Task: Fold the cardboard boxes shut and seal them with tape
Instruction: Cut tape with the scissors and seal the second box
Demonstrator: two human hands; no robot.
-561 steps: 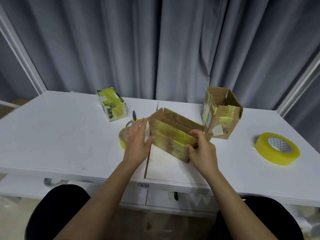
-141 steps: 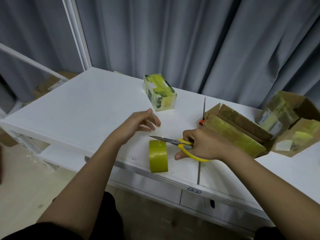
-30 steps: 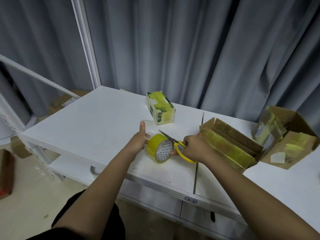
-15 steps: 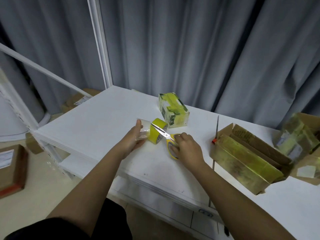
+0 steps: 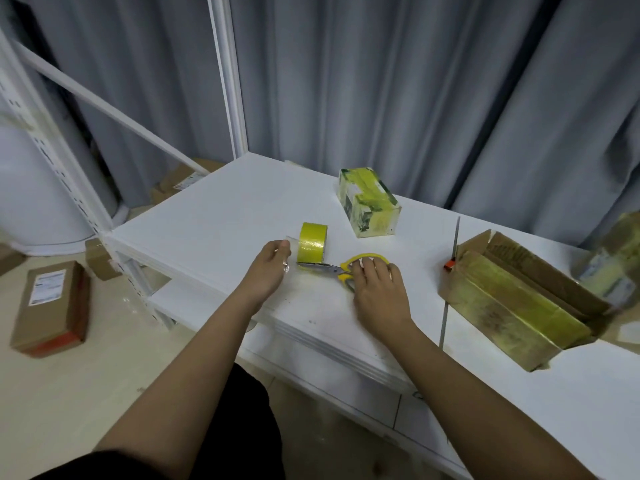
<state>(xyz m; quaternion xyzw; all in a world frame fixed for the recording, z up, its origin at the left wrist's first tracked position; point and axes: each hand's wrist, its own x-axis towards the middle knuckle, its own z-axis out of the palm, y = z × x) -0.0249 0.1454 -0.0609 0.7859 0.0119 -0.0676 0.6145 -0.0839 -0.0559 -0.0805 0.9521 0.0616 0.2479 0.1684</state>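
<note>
Head view: one wide look down at the white counter point(image 5: 214, 216).
Tape: yellow glossy tape roll point(image 5: 312, 242) stands on edge; light, sticky, best pinched at its free end.
Left hand point(image 5: 268, 271): pinches the clear tape strip point(image 5: 292, 241).
Right hand point(image 5: 375, 287): grips yellow-handled steel scissors point(image 5: 332, 268).
Box: stiff, light, open brown cardboard box point(image 5: 519, 299), tape-glossed, at the right; take it by its flaps.

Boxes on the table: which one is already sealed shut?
The small box at the back, wrapped in tape. The long box on the right still has its flaps open.
</note>
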